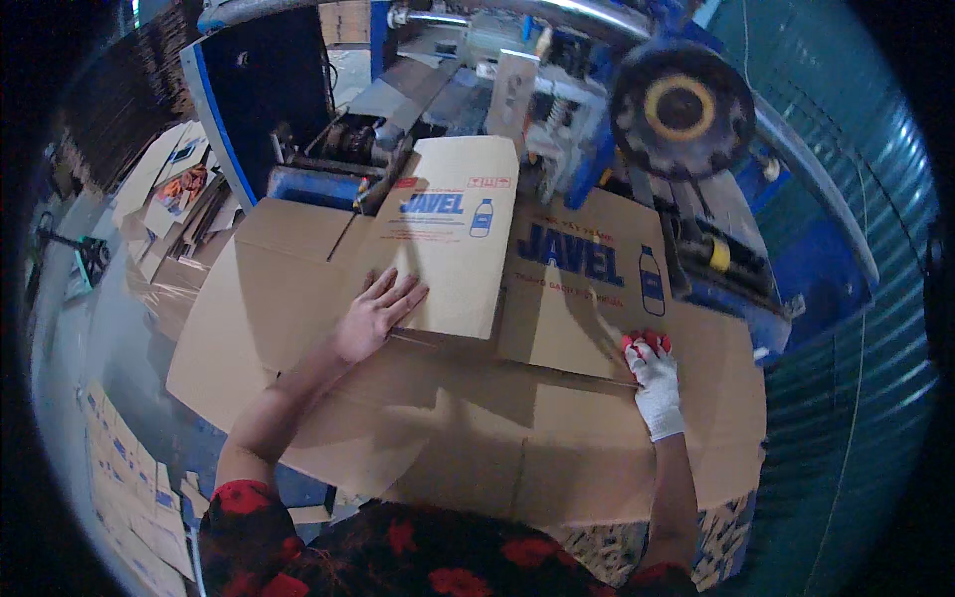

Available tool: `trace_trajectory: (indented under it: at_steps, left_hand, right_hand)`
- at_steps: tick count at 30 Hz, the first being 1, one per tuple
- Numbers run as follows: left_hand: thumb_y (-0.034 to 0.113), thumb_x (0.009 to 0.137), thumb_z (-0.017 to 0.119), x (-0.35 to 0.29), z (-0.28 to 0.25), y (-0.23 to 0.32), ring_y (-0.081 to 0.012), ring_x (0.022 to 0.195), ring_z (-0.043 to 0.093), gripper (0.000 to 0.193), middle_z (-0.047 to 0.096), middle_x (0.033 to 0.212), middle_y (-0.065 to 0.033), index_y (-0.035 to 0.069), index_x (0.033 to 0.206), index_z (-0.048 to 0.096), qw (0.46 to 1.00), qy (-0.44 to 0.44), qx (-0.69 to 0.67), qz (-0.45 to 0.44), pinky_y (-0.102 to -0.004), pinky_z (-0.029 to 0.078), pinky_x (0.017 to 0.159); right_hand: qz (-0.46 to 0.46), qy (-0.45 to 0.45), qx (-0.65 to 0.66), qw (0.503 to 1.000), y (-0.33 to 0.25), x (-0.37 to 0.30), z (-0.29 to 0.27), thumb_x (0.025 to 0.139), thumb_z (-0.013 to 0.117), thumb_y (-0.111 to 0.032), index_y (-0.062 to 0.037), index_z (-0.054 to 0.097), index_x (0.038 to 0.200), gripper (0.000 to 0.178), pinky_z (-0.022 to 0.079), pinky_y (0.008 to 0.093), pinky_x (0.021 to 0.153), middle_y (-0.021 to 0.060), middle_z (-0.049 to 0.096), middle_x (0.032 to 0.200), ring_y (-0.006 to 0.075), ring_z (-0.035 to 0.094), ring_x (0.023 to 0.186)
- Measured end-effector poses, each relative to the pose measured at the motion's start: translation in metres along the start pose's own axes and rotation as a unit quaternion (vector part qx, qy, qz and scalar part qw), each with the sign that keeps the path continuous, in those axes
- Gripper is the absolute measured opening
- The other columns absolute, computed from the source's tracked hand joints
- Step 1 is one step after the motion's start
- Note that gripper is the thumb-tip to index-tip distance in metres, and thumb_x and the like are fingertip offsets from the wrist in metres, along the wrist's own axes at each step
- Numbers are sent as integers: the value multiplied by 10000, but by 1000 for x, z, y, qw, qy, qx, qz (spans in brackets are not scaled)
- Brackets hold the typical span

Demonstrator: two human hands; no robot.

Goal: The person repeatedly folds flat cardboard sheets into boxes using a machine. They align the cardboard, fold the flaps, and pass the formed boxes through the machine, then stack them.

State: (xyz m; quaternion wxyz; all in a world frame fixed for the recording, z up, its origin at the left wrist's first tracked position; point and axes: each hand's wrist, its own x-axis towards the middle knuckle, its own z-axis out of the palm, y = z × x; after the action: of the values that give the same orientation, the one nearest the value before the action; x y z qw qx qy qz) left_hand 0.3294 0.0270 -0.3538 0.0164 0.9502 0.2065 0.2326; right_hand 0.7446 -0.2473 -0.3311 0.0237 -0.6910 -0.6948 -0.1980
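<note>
My bare left hand point(380, 313) lies with its fingers spread on the lower left part of a light, printed cardboard panel point(458, 269). To its right is a second printed panel point(557, 333), in shadow. Both bear blue lettering and a bottle drawing; I cannot tell whether they are one folded carton. My right hand point(654, 373), in a white glove with red fingertips, is closed at the lower right edge of the shadowed panel, with its thumb hidden. Beneath both panels spreads a large plain cardboard sheet point(468, 448).
Ahead stands a blue machine with a dark round wheel point(683, 111) and a metal bracket point(512, 90), close beyond the panels. Stacked cardboard scraps point(174, 204) lie at the left, and flat cardboard pieces point(134, 488) at the lower left. A corrugated wall point(846, 398) runs along the right.
</note>
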Motion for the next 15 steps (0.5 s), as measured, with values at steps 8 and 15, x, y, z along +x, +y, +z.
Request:
trace_trajectory:
  at_steps: [8, 15]
  left_hand:
    - [189, 857, 536, 132, 69, -78, -314, 1282, 400, 548, 448, 1377, -70, 235, 1388, 408, 995, 38, -9, -92, -561, 326, 1027]
    - [149, 831, 562, 54, 12, -68, -335, 1241, 460, 575, 462, 1349, -186, 66, 1378, 403, 996, 41, 24, -80, -407, 468, 935]
  right_hand:
    - [86, -83, -45, 992, 73, 127, 62, 744, 616, -64, -129, 515, 1309, 577, 311, 464, 1084, 119, 514, 1333, 335, 447, 1268]
    - [196, -1, 89, 977, 63, 102, 22, 755, 669, -69, -122, 453, 1362, 647, 274, 464, 1102, 133, 449, 1397, 327, 409, 1293]
